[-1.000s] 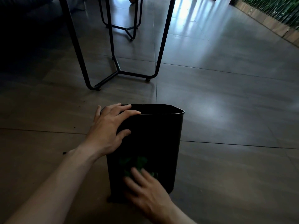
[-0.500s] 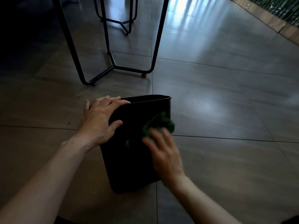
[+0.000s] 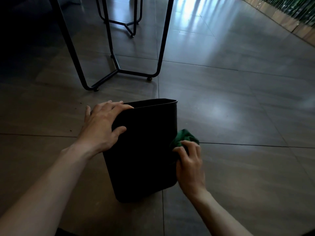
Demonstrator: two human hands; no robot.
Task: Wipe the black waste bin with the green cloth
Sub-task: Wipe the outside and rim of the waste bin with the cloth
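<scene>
The black waste bin (image 3: 144,150) stands on the tiled floor, leaning slightly away from me, its open top facing up. My left hand (image 3: 104,126) grips the bin's near-left top corner, fingers over the rim and thumb on the front wall. My right hand (image 3: 189,162) holds the bunched green cloth (image 3: 185,137) and presses it against the bin's right side wall, about halfway up. Part of the cloth is hidden behind the bin's edge and under my fingers.
A black metal table frame (image 3: 117,70) stands on the floor just beyond the bin, with a second frame (image 3: 126,24) farther back. Open tiled floor (image 3: 238,108) stretches to the right. A brick-edged planter (image 3: 289,23) runs along the far right.
My right hand has carried the green cloth from the bin's front wall, up and across, around to its right side. The left hand keeps its hold on the rim corner.
</scene>
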